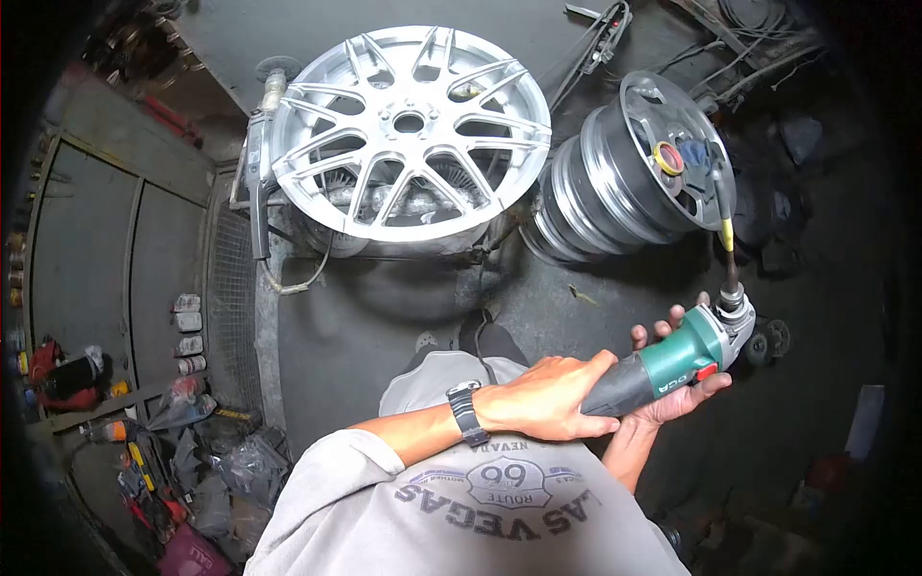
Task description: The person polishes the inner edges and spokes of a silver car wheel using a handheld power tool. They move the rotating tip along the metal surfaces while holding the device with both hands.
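My left hand [549, 396], with a black watch on its wrist, is closed on the dark rear body of a green and black angle grinder [674, 360]. Under the tool lies my right hand [663, 408], its fingers curled round the green housing and the thumb near the red switch. From the grinder's grey metal head a shaft with a yellow band [727, 235] points away from me, its far end overlapping a dark wheel rim in this view. Ahead of me a bare silver alloy wheel [411, 178] lies face up on a stand.
Several rims [615, 178] are stacked at right, with a tape roll [667, 158] and a blue cloth [693, 156] on top. Another power tool [257, 173] rests left of the silver wheel. Bags and tools [230, 470] crowd the lower left, below cans [189, 322].
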`<action>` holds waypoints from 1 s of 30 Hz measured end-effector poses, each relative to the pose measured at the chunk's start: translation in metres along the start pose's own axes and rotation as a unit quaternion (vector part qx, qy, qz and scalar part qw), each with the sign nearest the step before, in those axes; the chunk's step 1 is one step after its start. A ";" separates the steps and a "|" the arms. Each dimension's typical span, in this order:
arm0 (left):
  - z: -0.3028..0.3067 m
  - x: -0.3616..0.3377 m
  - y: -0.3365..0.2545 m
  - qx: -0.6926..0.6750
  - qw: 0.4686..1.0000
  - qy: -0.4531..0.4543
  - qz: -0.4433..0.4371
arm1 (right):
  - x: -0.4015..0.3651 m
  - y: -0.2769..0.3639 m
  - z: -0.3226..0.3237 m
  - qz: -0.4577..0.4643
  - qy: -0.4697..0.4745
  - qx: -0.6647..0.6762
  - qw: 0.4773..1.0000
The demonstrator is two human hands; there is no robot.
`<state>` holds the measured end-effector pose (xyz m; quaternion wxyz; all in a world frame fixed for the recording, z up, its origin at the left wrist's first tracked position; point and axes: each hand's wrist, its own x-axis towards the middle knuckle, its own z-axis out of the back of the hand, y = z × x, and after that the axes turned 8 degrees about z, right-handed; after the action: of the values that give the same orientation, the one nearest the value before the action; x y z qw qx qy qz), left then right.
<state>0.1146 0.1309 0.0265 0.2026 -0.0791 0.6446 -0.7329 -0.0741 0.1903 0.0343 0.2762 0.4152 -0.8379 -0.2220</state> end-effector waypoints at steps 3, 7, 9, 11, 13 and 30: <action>-0.006 0.000 0.014 0.024 0.996 -0.069 -0.043 | -0.004 -0.008 -0.005 -0.021 -0.009 -0.047 0.999; -0.010 0.005 0.036 0.040 0.993 -0.113 0.004 | -0.010 -0.029 0.032 -0.085 -0.173 -0.134 0.972; -0.003 0.008 0.039 0.052 0.993 -0.088 0.065 | -0.009 -0.040 0.045 -0.109 -0.200 -0.135 0.964; 0.019 0.013 0.038 0.061 0.994 -0.061 0.068 | -0.002 -0.047 0.049 -0.113 -0.207 -0.110 0.966; 0.043 0.016 0.038 0.077 0.994 -0.031 0.069 | 0.009 -0.055 0.052 -0.109 -0.215 -0.082 0.967; 0.255 -0.094 0.142 -0.019 0.694 -0.711 0.109 | 0.091 -0.052 0.061 -0.017 -0.099 0.172 0.980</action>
<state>0.3240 -0.0765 -0.0585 0.6774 -0.5100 0.3261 -0.4181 -0.1293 0.0951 -0.0169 0.1122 0.4462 -0.8799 -0.1190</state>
